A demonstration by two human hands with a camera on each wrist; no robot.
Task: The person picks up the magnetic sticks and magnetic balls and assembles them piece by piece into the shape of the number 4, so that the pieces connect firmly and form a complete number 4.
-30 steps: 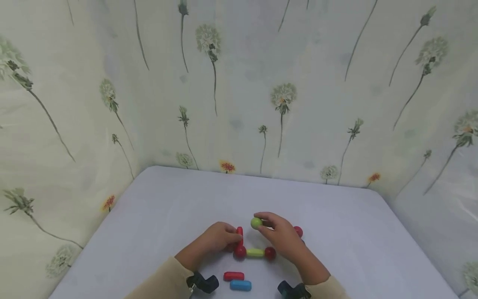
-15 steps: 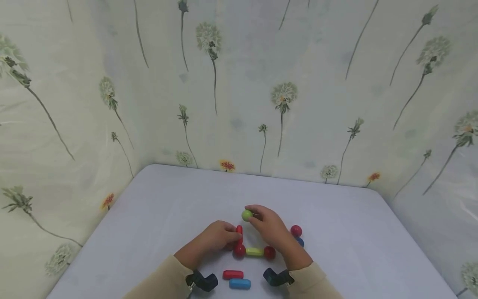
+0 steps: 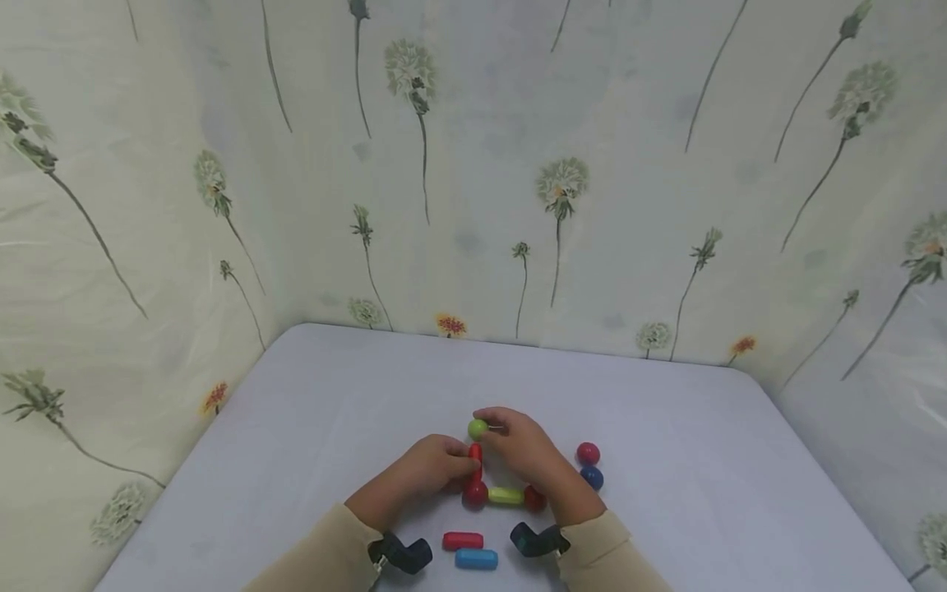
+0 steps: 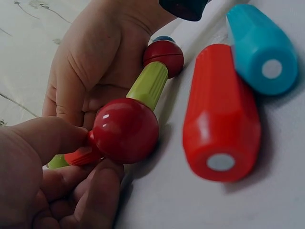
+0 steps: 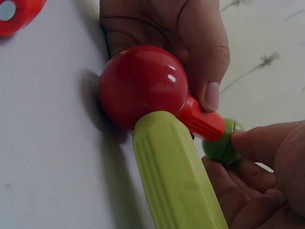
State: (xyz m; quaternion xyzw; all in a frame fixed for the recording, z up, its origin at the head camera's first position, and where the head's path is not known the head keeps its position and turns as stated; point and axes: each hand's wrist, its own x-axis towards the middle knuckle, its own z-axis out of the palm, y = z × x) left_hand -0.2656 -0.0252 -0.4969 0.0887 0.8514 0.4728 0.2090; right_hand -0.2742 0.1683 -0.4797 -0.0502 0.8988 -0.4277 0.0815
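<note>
My left hand (image 3: 425,473) pinches a red magnetic stick (image 3: 475,451) between thumb and fingers. One end of that stick meets a dark red ball (image 5: 143,88). From this ball a yellow-green stick (image 3: 506,496) runs to a second dark red ball (image 3: 533,499), partly covered by my right forearm. My right hand (image 3: 524,446) holds a light green ball (image 5: 224,143) between thumb and fingers. In the right wrist view the green ball sits against the red stick's far end.
A loose red stick (image 3: 463,541) and a blue stick (image 3: 477,559) lie side by side near me on the white table (image 3: 703,493). Right of my right hand are a red ball (image 3: 588,453) and a blue ball (image 3: 591,477). A flowered cloth (image 3: 473,164) hangs behind the table.
My right hand has moved left with the green ball, bringing it to the far end of the red stick. The red and blue balls at right are uncovered. My left hand stays nearly still.
</note>
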